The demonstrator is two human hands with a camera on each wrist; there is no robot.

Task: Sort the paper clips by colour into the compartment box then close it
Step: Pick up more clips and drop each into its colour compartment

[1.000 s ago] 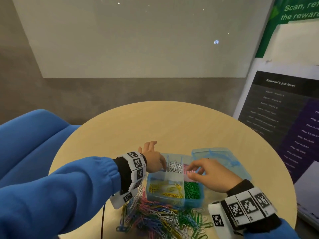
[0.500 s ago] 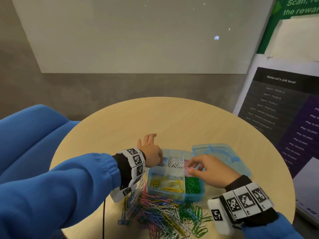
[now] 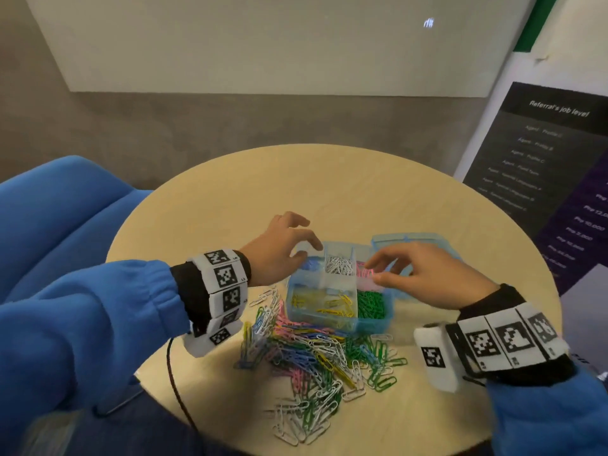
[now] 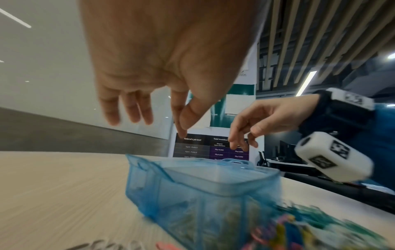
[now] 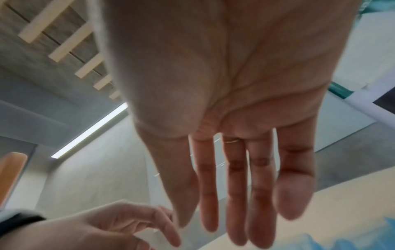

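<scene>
Hovering over the open compartment box (image 3: 339,319), the left hand (image 3: 279,250) and right hand (image 3: 431,274) hang loose-fingered, holding nothing, with loose paper clips (image 3: 316,363) heaped just in front of the box.

Round wooden table (image 3: 329,192) with compartment box (image 3: 375,319), loose paper clips (image 3: 316,363).
</scene>
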